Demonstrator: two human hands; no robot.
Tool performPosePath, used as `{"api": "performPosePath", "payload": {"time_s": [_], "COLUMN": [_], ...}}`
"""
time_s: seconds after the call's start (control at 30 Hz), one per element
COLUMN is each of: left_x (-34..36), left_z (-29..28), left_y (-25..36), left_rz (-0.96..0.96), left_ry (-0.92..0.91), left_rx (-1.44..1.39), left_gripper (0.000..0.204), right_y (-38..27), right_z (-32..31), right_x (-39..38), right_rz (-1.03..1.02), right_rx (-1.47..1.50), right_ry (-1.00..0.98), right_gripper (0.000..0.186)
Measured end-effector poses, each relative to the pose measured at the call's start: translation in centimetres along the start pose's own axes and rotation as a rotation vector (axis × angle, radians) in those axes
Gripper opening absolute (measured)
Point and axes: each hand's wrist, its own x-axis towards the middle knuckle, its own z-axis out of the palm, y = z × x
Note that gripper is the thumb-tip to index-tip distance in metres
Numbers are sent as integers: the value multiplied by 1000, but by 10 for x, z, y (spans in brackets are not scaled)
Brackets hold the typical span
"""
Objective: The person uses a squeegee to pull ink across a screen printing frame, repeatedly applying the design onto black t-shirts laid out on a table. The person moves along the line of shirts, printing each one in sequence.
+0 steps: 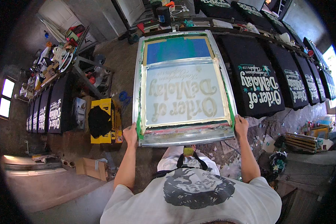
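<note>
A screen printing frame (142,93) with a metal rim spans the space before my body, held at both sides. Green tape lines its edges, a blue band crosses its upper part, and its pale mesh carries reversed lettering, with streaked ink along the near end. My left hand (131,133) is wrapped round the frame's lower left side. My right hand (240,126) grips the lower right side. Just beyond the frame's right side lies a black printed shirt (250,56) on a board.
Several more printed black shirts (278,56) line a long rack at right and another at left. A cluttered shelf (61,56) stands at upper left, with a yellow box (115,119) and black cloth below. Cardboard (89,168), paper scraps, a cable and stacked wood (298,142) lie on the floor.
</note>
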Motion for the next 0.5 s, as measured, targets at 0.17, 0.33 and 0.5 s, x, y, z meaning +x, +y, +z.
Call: {"api": "performPosePath", "payload": {"time_s": [0.17,0.33,0.5], "left_x": [-6,-11,-10], "left_z": [-6,-3,-3], "left_y": [3,24,11], "left_rz": [24,146,47], "left_ry": [-28,-56,-97], "left_rx": [51,250,193], "left_gripper": [41,44,44], "right_y": [5,2,-18], "right_z": [2,-3,-7], "right_x": [-2,10,16], "right_rz": [41,81,49], "right_rx": [26,81,17], "right_ry": [-65,-84,-138], "right_gripper": [43,41,39]}}
